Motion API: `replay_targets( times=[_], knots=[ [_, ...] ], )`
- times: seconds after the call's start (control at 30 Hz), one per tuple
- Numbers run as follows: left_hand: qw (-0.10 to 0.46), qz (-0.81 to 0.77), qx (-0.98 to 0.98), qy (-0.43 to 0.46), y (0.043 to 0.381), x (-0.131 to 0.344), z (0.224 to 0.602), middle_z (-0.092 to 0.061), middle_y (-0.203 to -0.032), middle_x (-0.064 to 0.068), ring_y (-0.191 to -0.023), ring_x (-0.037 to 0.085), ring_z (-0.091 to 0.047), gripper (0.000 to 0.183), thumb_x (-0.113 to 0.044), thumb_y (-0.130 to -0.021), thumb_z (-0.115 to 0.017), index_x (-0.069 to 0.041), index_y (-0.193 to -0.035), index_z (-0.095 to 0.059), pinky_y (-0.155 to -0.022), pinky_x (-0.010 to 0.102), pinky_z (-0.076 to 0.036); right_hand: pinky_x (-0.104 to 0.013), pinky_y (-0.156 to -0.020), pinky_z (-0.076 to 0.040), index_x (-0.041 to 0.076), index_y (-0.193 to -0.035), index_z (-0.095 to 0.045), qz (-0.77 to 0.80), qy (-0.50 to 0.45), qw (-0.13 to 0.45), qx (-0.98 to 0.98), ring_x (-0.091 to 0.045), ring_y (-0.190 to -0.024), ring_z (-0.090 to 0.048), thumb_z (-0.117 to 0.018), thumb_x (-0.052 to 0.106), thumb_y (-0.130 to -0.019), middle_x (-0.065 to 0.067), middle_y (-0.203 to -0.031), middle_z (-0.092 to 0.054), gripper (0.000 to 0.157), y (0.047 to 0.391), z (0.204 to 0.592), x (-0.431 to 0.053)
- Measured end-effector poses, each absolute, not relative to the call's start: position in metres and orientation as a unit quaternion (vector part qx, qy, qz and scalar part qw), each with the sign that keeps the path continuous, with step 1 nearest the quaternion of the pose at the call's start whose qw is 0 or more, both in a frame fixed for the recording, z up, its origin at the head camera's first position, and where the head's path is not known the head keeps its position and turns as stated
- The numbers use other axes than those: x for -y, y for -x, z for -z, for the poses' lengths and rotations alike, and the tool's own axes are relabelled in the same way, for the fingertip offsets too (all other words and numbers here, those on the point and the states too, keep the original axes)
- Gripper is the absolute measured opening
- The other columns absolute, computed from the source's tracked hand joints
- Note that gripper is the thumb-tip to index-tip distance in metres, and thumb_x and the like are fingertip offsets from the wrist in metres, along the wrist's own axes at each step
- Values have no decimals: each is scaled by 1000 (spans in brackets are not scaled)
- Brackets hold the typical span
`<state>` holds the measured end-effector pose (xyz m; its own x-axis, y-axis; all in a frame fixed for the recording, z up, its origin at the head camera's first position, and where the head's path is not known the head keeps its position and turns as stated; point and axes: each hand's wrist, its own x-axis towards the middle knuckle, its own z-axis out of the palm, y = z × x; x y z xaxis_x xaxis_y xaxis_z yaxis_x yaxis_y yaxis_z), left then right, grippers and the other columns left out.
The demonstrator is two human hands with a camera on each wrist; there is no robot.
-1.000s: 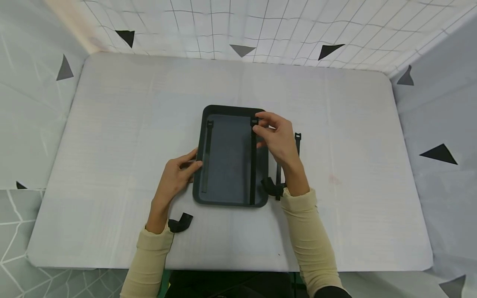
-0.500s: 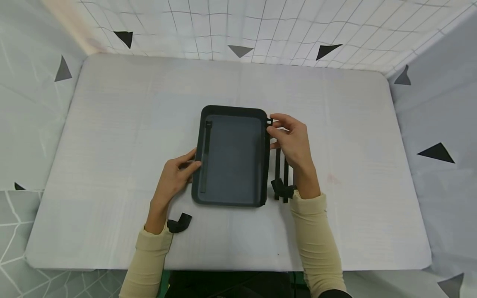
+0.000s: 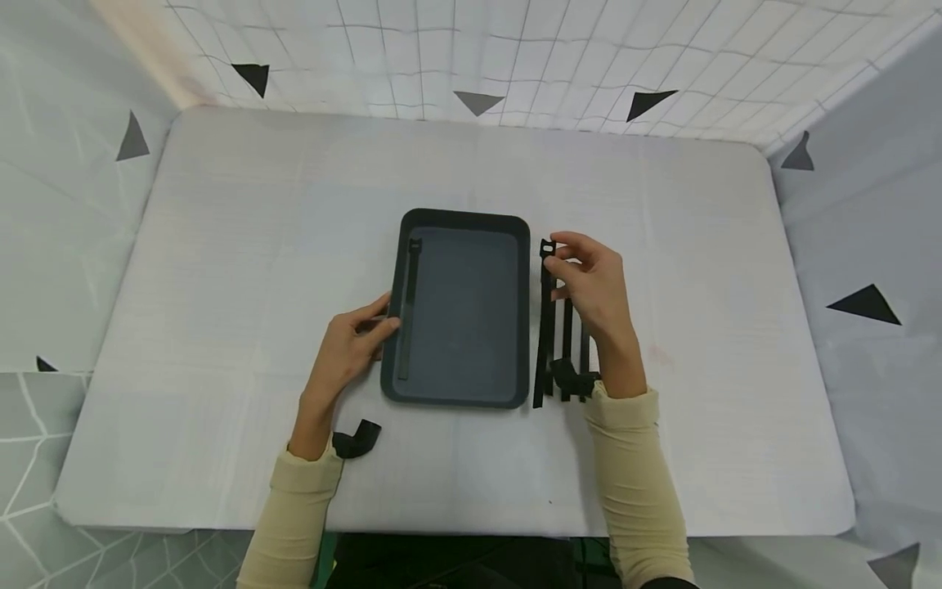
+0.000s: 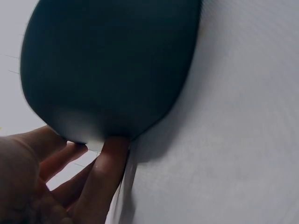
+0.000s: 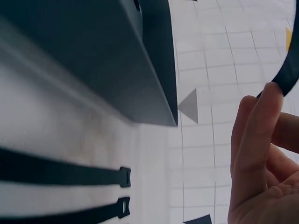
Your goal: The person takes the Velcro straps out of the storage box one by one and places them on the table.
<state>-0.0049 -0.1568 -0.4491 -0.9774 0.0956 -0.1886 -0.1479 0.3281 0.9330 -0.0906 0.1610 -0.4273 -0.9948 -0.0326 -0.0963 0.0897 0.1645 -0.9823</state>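
Left of the dark tray (image 3: 464, 327), I see the left hand (image 3: 349, 343), thumb and fingers pinching its wall; that wrist view gives me only the tray's outside. Inside the tray's left edge, the head view adds an inner strap (image 3: 410, 311). Just right of the tray is the held strap (image 3: 545, 327), flat, long, black, its slotted end clamped between the right hand's (image 3: 594, 286) thumb and fingertips. Right of the tray too, only the right wrist view shows me two loose straps' (image 5: 74, 170) slotted ends.

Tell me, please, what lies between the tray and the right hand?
In the head view, the upper end of the black strap, pinched by the right hand, lies there; between strap and tray, only bare white table shows.
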Motion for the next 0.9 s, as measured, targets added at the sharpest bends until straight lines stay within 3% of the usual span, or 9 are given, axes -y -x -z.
replay_targets(
  times=[0.3,0.5,0.9],
  knots=[
    [103,-593,-798,13,5,157,452,-64,-120,28,-78,42,-61,48,-9,-97,-65,4,-141,-50,-58,23,-53,-30,-49,-54,-6,-124,-62,644,-24,33,-764,-22,-70,-58,-65,-3,-93,-10,-92,-56,32,89,432,-177],
    [104,-591,-800,14,5,157,451,-63,-120,28,-82,41,-62,48,-9,-97,-65,4,-141,-50,-59,23,-53,-25,-48,-53,-8,-123,-62,654,-25,37,-756,-16,-68,-57,-64,-5,-93,-10,-91,-56,31,86,431,-184],
    [105,-593,-798,15,5,157,451,-63,-120,28,-86,41,-62,48,-9,-97,-65,4,-141,-50,-59,23,-53,-26,-49,-52,-9,-126,-61,614,-32,32,-788,-15,-67,-56,-62,-5,-94,-10,-93,-55,32,83,430,-199]
  ],
)
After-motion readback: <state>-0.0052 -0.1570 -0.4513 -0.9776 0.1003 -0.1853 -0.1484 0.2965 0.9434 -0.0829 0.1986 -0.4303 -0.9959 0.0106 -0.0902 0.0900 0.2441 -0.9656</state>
